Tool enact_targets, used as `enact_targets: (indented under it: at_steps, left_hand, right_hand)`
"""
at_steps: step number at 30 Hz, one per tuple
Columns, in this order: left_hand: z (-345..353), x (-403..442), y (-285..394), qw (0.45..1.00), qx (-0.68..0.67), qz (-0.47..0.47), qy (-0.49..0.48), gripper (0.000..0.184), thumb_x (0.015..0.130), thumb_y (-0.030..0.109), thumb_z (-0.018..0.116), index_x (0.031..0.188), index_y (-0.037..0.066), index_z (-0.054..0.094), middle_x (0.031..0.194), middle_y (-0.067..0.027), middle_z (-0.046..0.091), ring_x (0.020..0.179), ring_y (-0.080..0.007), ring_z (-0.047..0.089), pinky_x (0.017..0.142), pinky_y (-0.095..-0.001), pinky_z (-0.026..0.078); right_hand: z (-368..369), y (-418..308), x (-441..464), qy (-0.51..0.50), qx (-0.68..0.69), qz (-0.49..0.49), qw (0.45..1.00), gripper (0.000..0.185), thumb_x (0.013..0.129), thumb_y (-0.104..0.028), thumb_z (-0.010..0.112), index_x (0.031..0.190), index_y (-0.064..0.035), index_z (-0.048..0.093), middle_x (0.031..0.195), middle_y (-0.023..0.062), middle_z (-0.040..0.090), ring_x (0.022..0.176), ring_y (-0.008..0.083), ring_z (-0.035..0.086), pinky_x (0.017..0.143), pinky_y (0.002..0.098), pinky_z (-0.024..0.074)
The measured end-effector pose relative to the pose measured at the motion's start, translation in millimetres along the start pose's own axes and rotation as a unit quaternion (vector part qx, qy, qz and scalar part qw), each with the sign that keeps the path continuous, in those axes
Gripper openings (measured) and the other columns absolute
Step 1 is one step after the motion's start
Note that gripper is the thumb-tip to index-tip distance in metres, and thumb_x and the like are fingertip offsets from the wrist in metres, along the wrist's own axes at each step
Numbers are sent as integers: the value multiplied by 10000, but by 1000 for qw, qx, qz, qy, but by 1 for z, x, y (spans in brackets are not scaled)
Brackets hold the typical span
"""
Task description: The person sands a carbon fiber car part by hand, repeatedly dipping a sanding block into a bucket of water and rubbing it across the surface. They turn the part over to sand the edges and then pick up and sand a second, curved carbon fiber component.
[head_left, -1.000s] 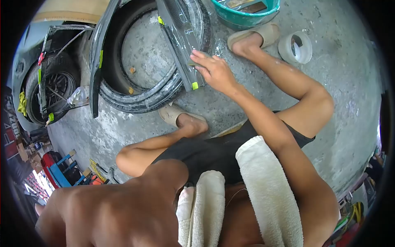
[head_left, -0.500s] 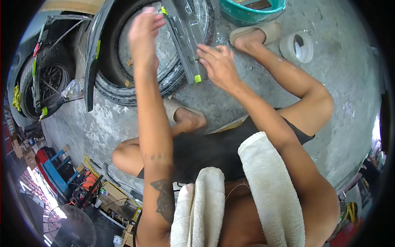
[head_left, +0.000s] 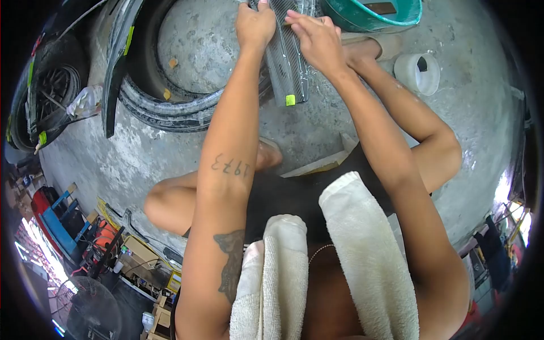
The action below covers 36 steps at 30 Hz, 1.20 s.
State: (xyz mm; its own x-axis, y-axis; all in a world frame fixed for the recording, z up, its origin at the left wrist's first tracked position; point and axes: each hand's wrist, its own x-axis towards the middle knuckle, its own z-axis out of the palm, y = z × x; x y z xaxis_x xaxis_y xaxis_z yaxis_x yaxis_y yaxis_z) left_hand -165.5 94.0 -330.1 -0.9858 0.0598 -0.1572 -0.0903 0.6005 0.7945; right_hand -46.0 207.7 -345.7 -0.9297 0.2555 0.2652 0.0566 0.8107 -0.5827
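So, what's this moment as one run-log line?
left hand: at patterned panel, left side | right hand: fingers by panel's right side | tire: left of panel | teal tub: upper right

Tattoo "1973" marks the left forearm

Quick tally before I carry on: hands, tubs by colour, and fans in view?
Hands, the left hand and the right hand: 2
Green tub: 1
White tub: 1
Fan: 1
Total: 5
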Motion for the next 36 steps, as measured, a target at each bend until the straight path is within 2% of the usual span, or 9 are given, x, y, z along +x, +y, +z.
enact_targets:
  at_steps: [6, 8, 14, 19, 21, 26, 32, 35, 36]
  left_hand:
    - [6, 10, 0, 999, -41, -3, 0, 574, 974, 376, 600, 1270, -116, 589, 1241, -322, 657, 1209, -437, 625, 1035, -436, 463]
    - [14, 11, -9, 999, -46, 6, -27, 554, 1002, 338, 546, 1360, -85, 517, 1277, -368, 611, 1256, -481, 572, 1068, -484, 434]
    - [10, 8, -3, 1000, -19, -2, -4, 538, 1004, 332, 541, 1327, -98, 532, 1254, -358, 626, 1228, -488, 584, 1055, -486, 442]
    - [-2, 1, 10, 986, -150, -18, -69, 489, 1017, 302, 518, 1320, -81, 542, 1234, -351, 636, 1215, -479, 594, 1041, -487, 450]
    - [15, 6, -9, 993, -116, 23, -25, 468, 1017, 288, 514, 1323, -65, 546, 1216, -351, 643, 1205, -473, 603, 1025, -489, 457]
    - [11, 10, -5, 995, -95, 13, -30, 459, 1010, 276, 523, 1334, -49, 547, 1235, -338, 642, 1202, -476, 603, 1024, -480, 462]
    - [18, 15, -8, 990, -128, 52, 4, 517, 1016, 280, 517, 1424, -36, 482, 1287, -328, 627, 1234, -468, 588, 1049, -474, 450]
    - [18, 14, -8, 997, -73, 13, -22, 511, 1022, 264, 511, 1436, -34, 479, 1295, -322, 627, 1251, -449, 586, 1056, -460, 447]
    - [13, 12, -2, 998, -48, -35, -34, 496, 1025, 257, 509, 1425, -35, 496, 1295, -318, 630, 1258, -438, 586, 1057, -452, 446]
  right_hand:
    - [-14, -4, -74, -13, 34, -50, 998, 257, 975, -223, 618, 1199, -186, 739, 1248, -20, 727, 948, 268, 615, 839, 409, 421]
    - [-15, 14, -58, -11, 6, -153, 988, 260, 995, -150, 596, 1219, -123, 726, 1278, 33, 712, 1010, 233, 641, 881, 363, 403]
    - [-4, 16, -6, -20, 5, -64, 998, 261, 987, -129, 608, 1218, -135, 730, 1279, 34, 720, 1060, 186, 660, 915, 370, 388]
    - [-19, 21, -58, -19, 61, -163, 985, 257, 988, -154, 602, 1206, -181, 736, 1227, -17, 740, 953, 198, 666, 850, 380, 406]
    - [-10, 42, -31, -15, 17, -200, 980, 266, 980, -149, 611, 1213, -192, 732, 1214, -13, 742, 956, 195, 668, 860, 382, 408]
    - [1, 29, -5, 30, 46, -125, 991, 282, 969, -132, 614, 1224, -182, 724, 1177, 6, 746, 928, 209, 659, 866, 404, 407]
    - [-11, 40, -52, -24, 24, -225, 974, 276, 960, -160, 620, 1214, -181, 726, 1126, -8, 752, 938, 212, 650, 870, 392, 402]
    - [-3, 38, 16, 4, -7, -139, 990, 283, 946, -137, 591, 1166, -227, 745, 1051, -34, 747, 1033, 219, 629, 868, 429, 409]
    - [-5, 31, 37, 68, -60, -189, 978, 419, 964, -131, 615, 1364, -252, 649, 945, 52, 731, 941, 272, 637, 827, 412, 434]
